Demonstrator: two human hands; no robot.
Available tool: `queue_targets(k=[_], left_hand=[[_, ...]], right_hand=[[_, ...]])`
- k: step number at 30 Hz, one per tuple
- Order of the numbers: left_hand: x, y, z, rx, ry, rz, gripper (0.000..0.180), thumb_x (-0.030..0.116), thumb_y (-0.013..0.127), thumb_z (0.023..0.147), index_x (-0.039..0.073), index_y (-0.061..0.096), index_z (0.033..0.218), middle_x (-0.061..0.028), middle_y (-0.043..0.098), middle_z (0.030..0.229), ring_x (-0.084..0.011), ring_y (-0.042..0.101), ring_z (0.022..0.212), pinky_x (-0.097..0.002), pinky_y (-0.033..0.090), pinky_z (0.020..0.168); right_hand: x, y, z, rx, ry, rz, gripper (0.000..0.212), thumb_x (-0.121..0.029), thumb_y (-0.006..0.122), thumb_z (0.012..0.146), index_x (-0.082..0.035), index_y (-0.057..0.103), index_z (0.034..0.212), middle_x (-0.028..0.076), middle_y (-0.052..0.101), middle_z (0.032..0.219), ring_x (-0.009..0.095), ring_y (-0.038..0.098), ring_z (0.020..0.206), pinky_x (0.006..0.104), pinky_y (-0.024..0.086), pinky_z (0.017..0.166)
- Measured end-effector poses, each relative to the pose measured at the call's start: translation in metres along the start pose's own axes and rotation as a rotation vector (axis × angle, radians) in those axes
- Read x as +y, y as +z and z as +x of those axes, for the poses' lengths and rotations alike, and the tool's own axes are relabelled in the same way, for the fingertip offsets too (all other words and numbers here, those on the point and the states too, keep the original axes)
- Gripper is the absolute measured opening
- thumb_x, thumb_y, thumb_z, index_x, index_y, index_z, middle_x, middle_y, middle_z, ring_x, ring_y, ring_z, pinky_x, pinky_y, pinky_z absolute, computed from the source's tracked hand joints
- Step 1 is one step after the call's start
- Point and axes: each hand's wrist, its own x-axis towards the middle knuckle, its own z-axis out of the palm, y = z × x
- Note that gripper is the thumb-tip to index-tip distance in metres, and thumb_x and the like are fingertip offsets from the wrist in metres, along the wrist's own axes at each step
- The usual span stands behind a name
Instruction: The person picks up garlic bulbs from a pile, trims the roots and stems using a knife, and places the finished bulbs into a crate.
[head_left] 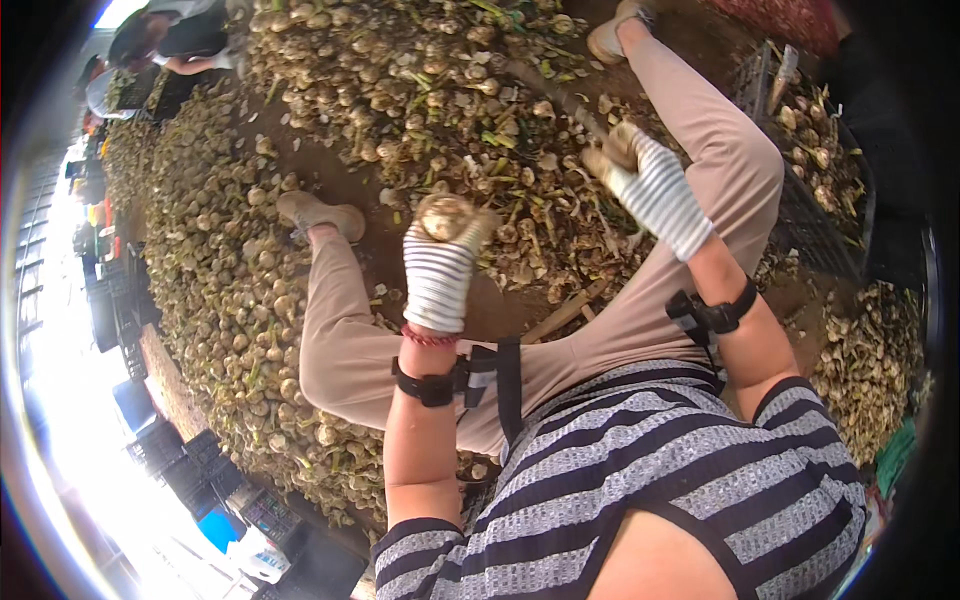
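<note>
My left hand (438, 270), in a striped work glove with dirty fingertips, is closed round a garlic bulb (445, 215) in front of my lap. My right hand (655, 195), gloved alike, is closed on the handle end of a knife (572, 105). The knife's long dark blade slants up and left over the garlic heap and is smeared by motion. Blade and bulb are apart. Below both hands, cut stems and papery skins lie among the loose garlic (540, 230) between my spread legs.
A large garlic heap (220, 270) spreads along the left and far side. At my right stands a black crate (800, 225) with garlic in it; more garlic (870, 350) lies behind it. Another person (190, 40) bends at the far left. Several dark crates (180, 450) line the left edge.
</note>
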Motion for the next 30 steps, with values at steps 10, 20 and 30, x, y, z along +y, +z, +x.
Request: queue_targets(k=[10, 20, 30], left_hand=[[-0.086, 0.026, 0.099, 0.139, -0.207, 1.396, 0.075, 0.044, 0.077, 0.068, 0.014, 0.047, 0.130, -0.0216, 0.055, 0.121, -0.0393, 0.050, 0.115, -0.0448, 0.042, 0.097], [-0.151, 0.182, 0.145, -0.221, -0.703, 0.911, 0.054, 0.017, 0.058, 0.086, 0.001, 0.036, 0.133, -0.0209, 0.061, 0.111, -0.0298, 0.063, 0.097, -0.0370, 0.050, 0.081], [-0.149, 0.168, 0.153, -0.899, -0.495, 1.087, 0.046, 0.040, 0.051, 0.086, 0.007, 0.060, 0.117, -0.0196, 0.061, 0.115, -0.0298, 0.061, 0.104, -0.0361, 0.047, 0.091]], right_hand=[[0.086, -0.040, 0.033, 0.164, 0.411, 0.394, 0.034, -0.032, 0.067, 0.085, -0.005, 0.062, 0.103, -0.004, 0.055, 0.066, 0.004, 0.044, 0.051, 0.0209, 0.037, 0.045], [0.077, -0.039, 0.031, 0.091, 0.598, 0.604, 0.022, -0.024, 0.069, 0.085, -0.006, 0.061, 0.093, -0.006, 0.054, 0.068, 0.002, 0.046, 0.055, 0.0197, 0.038, 0.049], [0.085, -0.047, 0.034, 0.080, 0.572, 0.689, 0.027, -0.023, 0.071, 0.083, -0.003, 0.061, 0.099, -0.001, 0.060, 0.077, 0.006, 0.051, 0.067, 0.0212, 0.043, 0.061]])
